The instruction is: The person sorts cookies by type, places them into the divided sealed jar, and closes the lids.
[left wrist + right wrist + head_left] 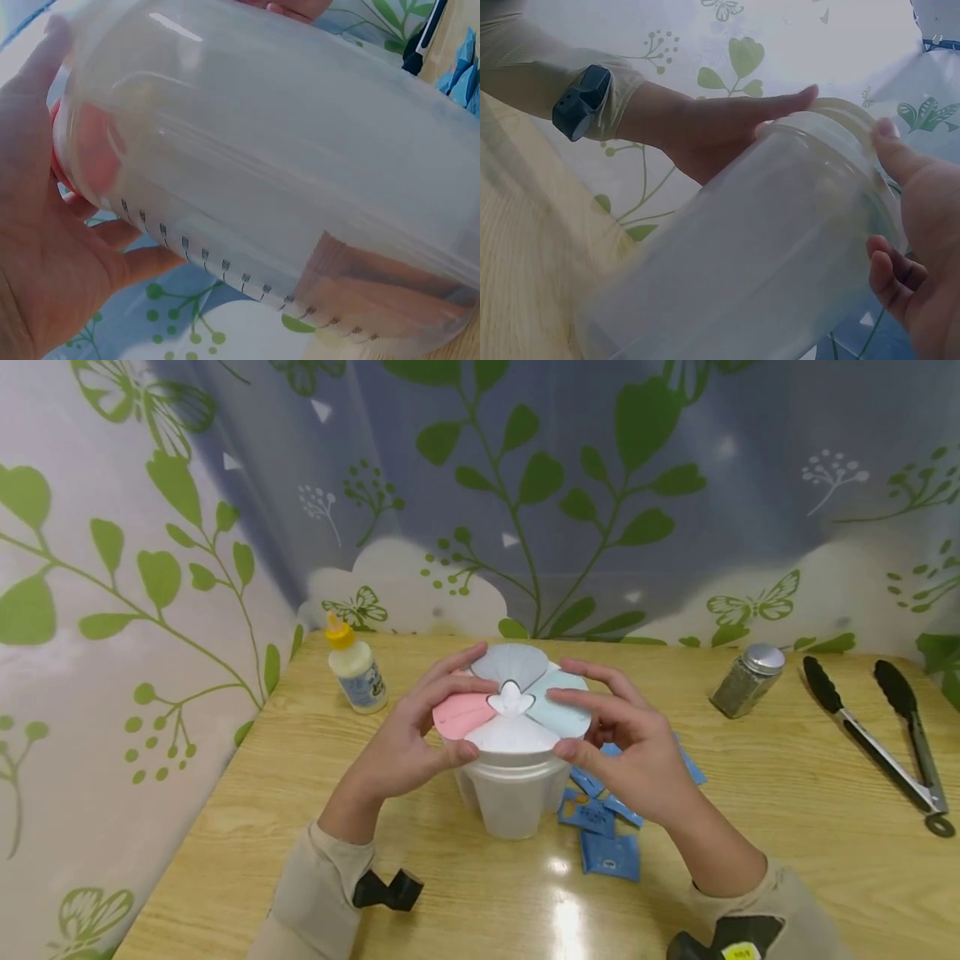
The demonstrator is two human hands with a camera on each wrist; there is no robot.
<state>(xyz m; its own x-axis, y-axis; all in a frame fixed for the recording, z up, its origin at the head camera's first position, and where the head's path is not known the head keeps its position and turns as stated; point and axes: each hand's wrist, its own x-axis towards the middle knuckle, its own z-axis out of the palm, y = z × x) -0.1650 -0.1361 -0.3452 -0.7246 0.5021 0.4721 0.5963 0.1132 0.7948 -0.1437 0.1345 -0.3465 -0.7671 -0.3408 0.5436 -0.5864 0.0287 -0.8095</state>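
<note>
A translucent plastic canister [510,806] stands upright on the table in the head view. Its round lid [513,735] is divided into pink, grey, pale green and white petal sections around a white centre. My left hand [412,727] grips the lid's left side, thumb at the front rim and fingers over the top. On the opposite side, my right hand [633,752] holds the rim in the same way. The left wrist view shows dark scale marks on the canister wall [262,150] and an orange-brown packet [382,300] inside near the bottom.
Several blue packets [611,856] lie right of the canister, partly behind my right hand. A glue-type bottle with a yellow cap [360,677] stands back left. On the right are a glass shaker jar [746,683] and black-tipped tongs [822,685]. A patterned curtain [465,577] hangs behind.
</note>
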